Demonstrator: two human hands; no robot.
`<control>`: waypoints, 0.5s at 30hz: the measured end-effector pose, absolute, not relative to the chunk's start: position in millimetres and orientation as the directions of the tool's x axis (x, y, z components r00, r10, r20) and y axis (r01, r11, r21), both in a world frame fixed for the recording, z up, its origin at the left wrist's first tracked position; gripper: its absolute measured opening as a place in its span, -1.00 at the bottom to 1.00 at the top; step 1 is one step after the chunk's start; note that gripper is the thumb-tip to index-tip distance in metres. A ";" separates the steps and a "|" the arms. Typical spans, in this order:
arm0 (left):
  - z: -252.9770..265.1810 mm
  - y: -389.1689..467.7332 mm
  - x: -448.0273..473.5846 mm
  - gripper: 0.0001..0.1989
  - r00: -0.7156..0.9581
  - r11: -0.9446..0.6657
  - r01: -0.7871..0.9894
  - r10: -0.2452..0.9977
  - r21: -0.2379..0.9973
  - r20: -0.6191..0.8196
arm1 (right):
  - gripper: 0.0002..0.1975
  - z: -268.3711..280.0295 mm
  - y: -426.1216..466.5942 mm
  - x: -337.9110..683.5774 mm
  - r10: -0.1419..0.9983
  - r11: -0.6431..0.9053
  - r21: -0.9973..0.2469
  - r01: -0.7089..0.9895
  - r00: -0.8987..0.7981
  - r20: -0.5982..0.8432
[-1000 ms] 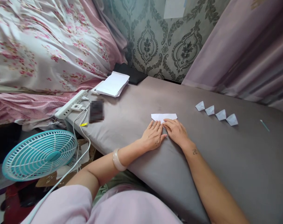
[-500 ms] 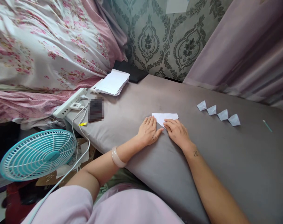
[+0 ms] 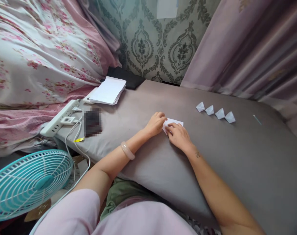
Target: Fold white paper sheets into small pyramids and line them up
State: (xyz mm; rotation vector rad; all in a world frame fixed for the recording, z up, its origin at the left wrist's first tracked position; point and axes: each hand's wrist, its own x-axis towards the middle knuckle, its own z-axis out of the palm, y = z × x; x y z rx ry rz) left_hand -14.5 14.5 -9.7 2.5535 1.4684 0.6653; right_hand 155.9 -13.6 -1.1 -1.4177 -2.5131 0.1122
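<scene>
A white piece of folded paper [image 3: 174,121] lies on the grey cloth-covered surface [image 3: 143,156] in front of me. My left hand [image 3: 155,124] grips its left edge with curled fingers. Against the paper's near side, my right hand [image 3: 179,136] is closed, with thumb and fingertips on it. Both hands cover much of the paper, so its full shape is hidden. To the right, several small folded white paper pieces [image 3: 219,113] stand in a slanting row.
At the back left are a stack of white paper [image 3: 108,90] and a black flat item [image 3: 128,77]. A power strip [image 3: 59,117] with cables, a blurred-out dark object [image 3: 92,122] and a turquoise fan [image 3: 42,182] are at left. A thin stick [image 3: 257,119] lies far right.
My left hand has gone from lying flat with fingers stretched to curling them at the paper's left edge. Less of the paper shows. The view has turned somewhat to the right.
</scene>
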 end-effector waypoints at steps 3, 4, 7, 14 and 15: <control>-23.1 19.8 -8.4 -0.70 0.466 -0.566 0.671 0.825 0.479 0.320 | -0.73 -2.9 0.7 164.6 0.850 0.527 -0.309 0.792 -0.497 0.176; -26.4 19.7 -7.5 -0.72 0.475 -0.573 0.648 0.819 0.501 0.322 | -0.73 -4.5 5.4 167.4 0.850 0.526 -0.349 0.775 -0.497 0.176; -28.8 16.8 -8.9 -0.79 0.499 -0.590 0.618 0.805 0.520 0.321 | -0.79 -11.0 15.9 173.9 0.844 0.523 -0.502 0.689 -0.500 0.194; -17.3 12.1 -14.0 -0.71 0.534 -0.575 0.614 0.807 0.541 0.253 | -0.81 -18.3 14.5 183.2 0.868 0.484 -0.637 0.599 -0.422 0.263; -16.3 10.7 -13.6 -0.73 0.545 -0.586 0.616 0.800 0.527 0.252 | -0.81 -18.8 14.1 185.0 0.867 0.491 -0.609 0.622 -0.416 0.274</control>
